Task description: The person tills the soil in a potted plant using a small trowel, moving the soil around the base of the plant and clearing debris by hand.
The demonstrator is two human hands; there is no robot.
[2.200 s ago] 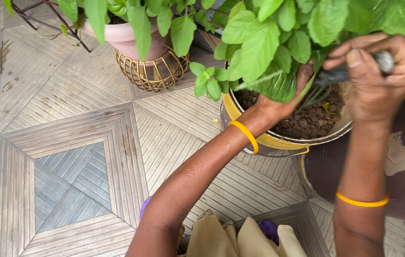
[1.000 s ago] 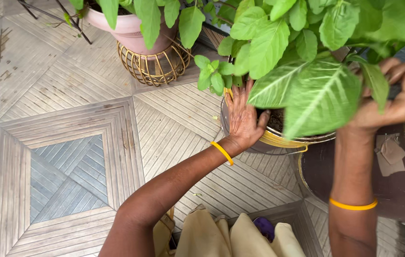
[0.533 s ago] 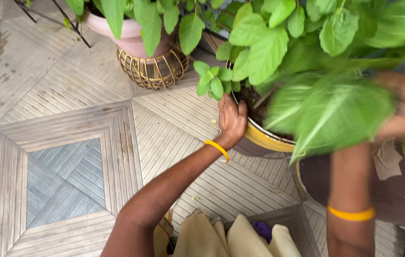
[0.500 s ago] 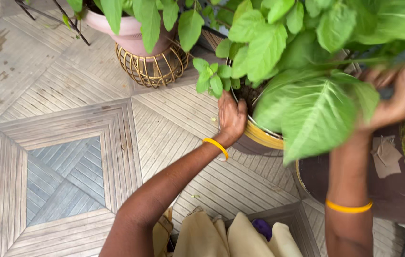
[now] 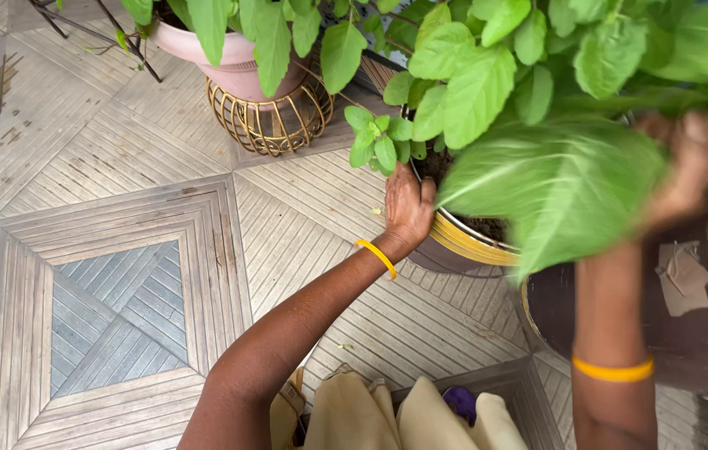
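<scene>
Yellow-rimmed pot (image 5: 462, 242) of dark soil sits right of frame centre on the tiled floor (image 5: 121, 208), under broad green leaves (image 5: 554, 179). Step in hand, as I judge it — steadying the pot while working among the foliage. Left hand (image 5: 406, 207): grip curled over the pot's near rim, fingers closed on it. Right hand (image 5: 691, 171), upper right: blurred, half behind a leaf — cannot tell whether its grip holds anything. Next move likely calls for a firm rim hold.

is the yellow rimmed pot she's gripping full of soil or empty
Holds soil: dark earth shows inside the yellow-rimmed pot beside the left hand. Leaves hide how full.
</scene>
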